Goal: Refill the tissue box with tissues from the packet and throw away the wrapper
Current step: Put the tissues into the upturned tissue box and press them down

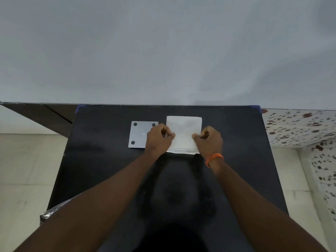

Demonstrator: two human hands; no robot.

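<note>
Both hands pinch the white square tissue packet (183, 133) lying mid-table: left hand (158, 136) at its left edge, right hand (209, 140) at its right. It looks light and soft; its thin wrapper likely tears best from opposing pinches. Beside it lies a grey square plate (139, 134) on the black table (101, 160).

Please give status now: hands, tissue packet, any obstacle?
Left hand and right hand both pinching the tissue packet. Packet flat on table. Grey plate beside it, nothing blocking.

Dark table (101, 160); carried a white tissue stack (183, 128) near twelve o'clock, a grey four-holed plate (139, 132) just beside, toward nine.
</note>
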